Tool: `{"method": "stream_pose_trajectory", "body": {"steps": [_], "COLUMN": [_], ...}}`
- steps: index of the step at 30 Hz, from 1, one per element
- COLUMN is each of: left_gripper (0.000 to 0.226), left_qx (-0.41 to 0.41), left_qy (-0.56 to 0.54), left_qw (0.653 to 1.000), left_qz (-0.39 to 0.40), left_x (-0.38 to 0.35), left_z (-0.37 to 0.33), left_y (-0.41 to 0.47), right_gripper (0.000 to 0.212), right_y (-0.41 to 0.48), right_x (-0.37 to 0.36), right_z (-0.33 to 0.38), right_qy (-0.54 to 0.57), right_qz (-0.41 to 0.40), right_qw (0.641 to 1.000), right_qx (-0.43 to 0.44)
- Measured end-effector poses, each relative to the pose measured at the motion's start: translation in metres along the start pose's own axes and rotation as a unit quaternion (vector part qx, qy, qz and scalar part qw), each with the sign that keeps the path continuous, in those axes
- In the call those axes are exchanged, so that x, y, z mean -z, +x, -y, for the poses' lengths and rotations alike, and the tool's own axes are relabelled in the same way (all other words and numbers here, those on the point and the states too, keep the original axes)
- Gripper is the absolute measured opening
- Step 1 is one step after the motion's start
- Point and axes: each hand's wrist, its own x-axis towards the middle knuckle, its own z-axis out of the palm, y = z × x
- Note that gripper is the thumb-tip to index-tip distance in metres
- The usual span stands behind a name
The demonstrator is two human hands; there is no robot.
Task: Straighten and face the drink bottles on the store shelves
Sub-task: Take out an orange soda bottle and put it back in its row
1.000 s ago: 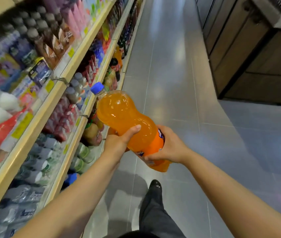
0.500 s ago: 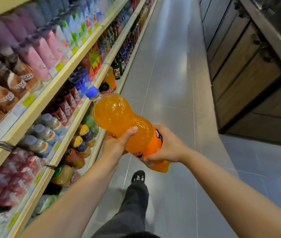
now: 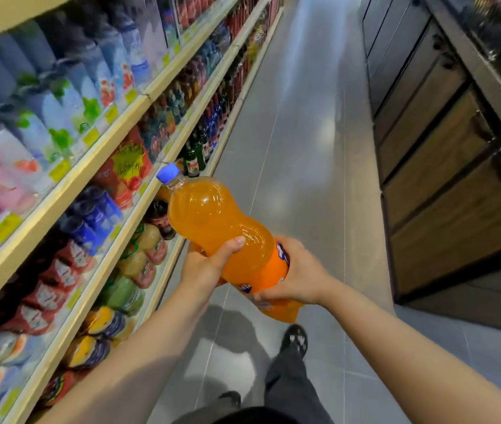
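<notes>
I hold a large orange soda bottle (image 3: pixel 212 218) with a blue cap (image 3: pixel 168 172) out in the aisle, tilted with its cap up and to the left. My left hand (image 3: pixel 205 266) grips its narrow waist with the thumb on top. My right hand (image 3: pixel 296 275) wraps the orange label near the base. The shelves (image 3: pixel 59 191) on my left carry rows of drink bottles, most of them blurred. Dark and orange bottles (image 3: pixel 159 217) stand on the lower shelf just left of the held bottle.
A grey tiled aisle floor (image 3: pixel 304 117) runs ahead. Dark wooden cabinets (image 3: pixel 445 179) line the right side. My legs and dark shoes (image 3: pixel 295 341) show below my arms. Yellow price tags (image 3: pixel 59 169) run along the shelf edges.
I have walked forward along the aisle, so the shelf goods slid back past me. The orange bottle stays in both hands in the same grip.
</notes>
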Motion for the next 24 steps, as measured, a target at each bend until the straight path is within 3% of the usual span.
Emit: {"method": "stream_pose_trajectory", "body": {"steps": [3, 6, 13, 24], "left_gripper": [0.072, 0.083, 0.047, 0.114], "left_qx": [-0.003, -0.002, -0.002, 0.034], "left_qy": [-0.009, -0.023, -0.057, -0.092], "left_qw": [1.000, 0.999, 0.994, 0.976], "left_qz": [-0.012, -0.025, -0.091, -0.192], "left_x": [-0.040, -0.079, -0.144, -0.150], "left_z": [-0.011, -0.023, -0.055, -0.089], "left_y": [0.055, 0.105, 0.207, 0.388], "right_gripper": [0.100, 0.104, 0.099, 0.105], "right_y": [0.057, 0.115, 0.245, 0.460], "right_x": [0.043, 0.086, 0.170, 0.204], "right_z": [-0.023, -0.045, -0.071, -0.072], "right_qy": [-0.011, -0.026, -0.050, -0.093], "right_qz": [0.015, 0.032, 0.107, 0.193], "right_qw": [1.000, 0.999, 0.990, 0.972], "right_qx": [0.013, 0.025, 0.071, 0.101]}}
